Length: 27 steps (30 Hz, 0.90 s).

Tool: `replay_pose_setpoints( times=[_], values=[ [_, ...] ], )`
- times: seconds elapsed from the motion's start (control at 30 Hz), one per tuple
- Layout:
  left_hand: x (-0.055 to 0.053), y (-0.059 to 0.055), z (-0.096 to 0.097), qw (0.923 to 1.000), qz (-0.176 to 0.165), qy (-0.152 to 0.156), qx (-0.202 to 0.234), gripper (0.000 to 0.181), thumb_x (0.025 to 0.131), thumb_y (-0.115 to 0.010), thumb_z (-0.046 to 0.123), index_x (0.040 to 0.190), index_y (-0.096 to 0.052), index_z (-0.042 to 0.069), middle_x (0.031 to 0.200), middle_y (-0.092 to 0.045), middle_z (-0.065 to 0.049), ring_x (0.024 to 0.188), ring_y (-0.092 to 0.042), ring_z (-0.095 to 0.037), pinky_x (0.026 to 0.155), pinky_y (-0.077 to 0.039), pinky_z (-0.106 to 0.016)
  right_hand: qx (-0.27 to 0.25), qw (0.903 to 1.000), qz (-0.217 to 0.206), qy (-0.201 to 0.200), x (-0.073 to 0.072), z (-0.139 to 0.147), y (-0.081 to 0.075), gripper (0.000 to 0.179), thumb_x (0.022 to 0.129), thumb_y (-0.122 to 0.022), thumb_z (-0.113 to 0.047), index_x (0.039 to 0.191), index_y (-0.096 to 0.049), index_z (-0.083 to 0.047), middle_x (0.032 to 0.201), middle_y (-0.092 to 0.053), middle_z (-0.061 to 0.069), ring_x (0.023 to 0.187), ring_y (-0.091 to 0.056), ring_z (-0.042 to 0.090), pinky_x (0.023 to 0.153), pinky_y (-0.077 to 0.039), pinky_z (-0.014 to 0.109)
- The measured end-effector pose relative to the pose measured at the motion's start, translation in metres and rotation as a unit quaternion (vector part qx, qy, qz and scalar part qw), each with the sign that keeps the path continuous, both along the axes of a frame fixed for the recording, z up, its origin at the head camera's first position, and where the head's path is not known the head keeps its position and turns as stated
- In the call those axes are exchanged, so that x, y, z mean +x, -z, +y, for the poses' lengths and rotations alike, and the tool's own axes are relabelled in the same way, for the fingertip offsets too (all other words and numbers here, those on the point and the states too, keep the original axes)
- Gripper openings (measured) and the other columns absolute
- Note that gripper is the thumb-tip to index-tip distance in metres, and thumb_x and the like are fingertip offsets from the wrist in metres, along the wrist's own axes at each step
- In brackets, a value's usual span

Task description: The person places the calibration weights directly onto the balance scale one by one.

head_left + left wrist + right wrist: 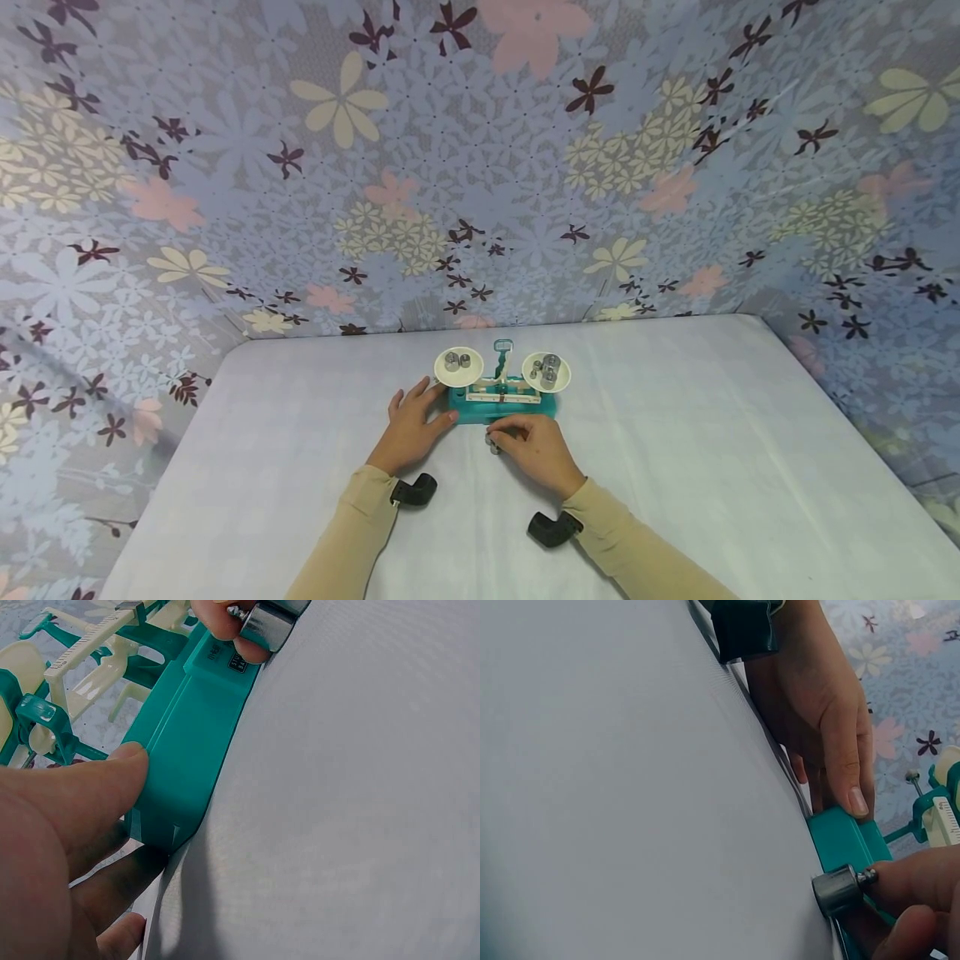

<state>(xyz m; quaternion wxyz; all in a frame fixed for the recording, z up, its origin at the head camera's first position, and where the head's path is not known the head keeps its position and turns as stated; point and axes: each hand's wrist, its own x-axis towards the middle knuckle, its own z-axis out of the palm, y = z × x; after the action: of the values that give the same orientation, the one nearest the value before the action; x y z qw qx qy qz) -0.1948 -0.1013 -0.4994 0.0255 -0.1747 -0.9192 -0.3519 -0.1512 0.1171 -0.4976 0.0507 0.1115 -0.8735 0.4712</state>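
Note:
A teal balance scale with two cream pans stands near the back of the white-covered table. My left hand holds the left end of its base, thumb on the base and fingers around the end. In front of the base, my right hand pinches a small silver knobbed weight by its knob. Part of that weight is hidden by the fingers in the head view. Two metal weights sit in the left pan; several more are in the right pan.
A pale cloth covers the table, and flowered fabric rises behind it and at both sides. Each wrist wears a black camera mount. The scale's beam and upright handle stand between the pans.

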Motion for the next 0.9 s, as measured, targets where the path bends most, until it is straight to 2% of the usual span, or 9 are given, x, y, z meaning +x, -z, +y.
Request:
replay_pose_setpoints(
  times=[0.57,0.9],
  values=[
    [0.0000,-0.0008,0.0008,1.0000,-0.002,-0.002,-0.001,0.057,0.089,-0.059,0.039,0.136,-0.047,0.009,0.138,-0.047,-0.008,0.137,-0.024,-0.029,0.109,-0.001,-0.056,-0.002,0.9998,-0.014,-0.013,-0.0009,0.0018,-0.0016,0.007,0.081,-0.072,-0.020,0.088,-0.075,-0.019,0.065,-0.060,-0.013,0.048,-0.041,0.007,0.043,-0.033,0.021],
    [-0.0009,0.0001,0.0000,1.0000,-0.002,-0.001,-0.007,0.058,0.090,-0.057,0.041,0.136,-0.046,0.009,0.139,-0.046,-0.008,0.137,-0.024,-0.029,0.109,-0.001,-0.056,0.003,1.0000,-0.006,-0.002,-0.0008,0.0007,0.0000,0.006,0.082,-0.071,-0.019,0.084,-0.073,-0.024,0.058,-0.055,-0.012,0.047,-0.040,0.007,0.042,-0.032,0.021]
  ],
)
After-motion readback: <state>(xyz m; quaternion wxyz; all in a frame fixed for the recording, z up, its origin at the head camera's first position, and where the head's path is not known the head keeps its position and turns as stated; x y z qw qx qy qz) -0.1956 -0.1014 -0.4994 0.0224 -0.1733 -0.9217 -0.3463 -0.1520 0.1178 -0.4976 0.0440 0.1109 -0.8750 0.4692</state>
